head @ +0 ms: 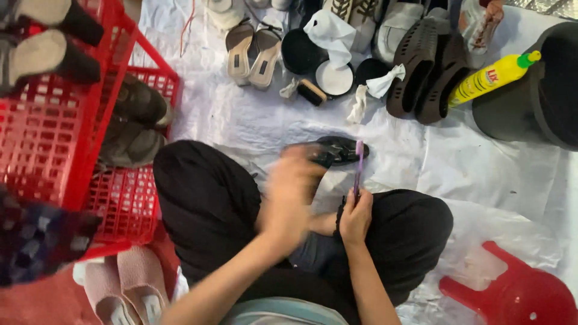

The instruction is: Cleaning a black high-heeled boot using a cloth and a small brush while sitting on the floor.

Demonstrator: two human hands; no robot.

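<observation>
While the person sits cross-legged on a white sheet [253,120], the right hand [355,216] is closed around the lower end of a purple toothbrush [359,168], which stands nearly upright with its head up near the toe of a dark sandal [337,150]. The left hand [289,198] is blurred; it lies over the near end of that sandal, and whether its fingers are curled on the sandal or only resting there cannot be told. The sandal sits just beyond the knees, between the two black trouser legs.

Farther off on the sheet lies a row of footwear — a pair of beige heeled sandals [253,51], two dark brown clogs [421,66] and some pale shoes at the top edge. Near them are a round black tin [301,53] with its white-lined lid [335,78] beside it, a small brush [312,92] and crumpled white rags [376,87]. A yellow bottle [490,77] with a green cap leans against a black bucket [542,90]. Red crates [54,120] at the left hold more shoes — a red stool [512,289] lies at the lower right.
</observation>
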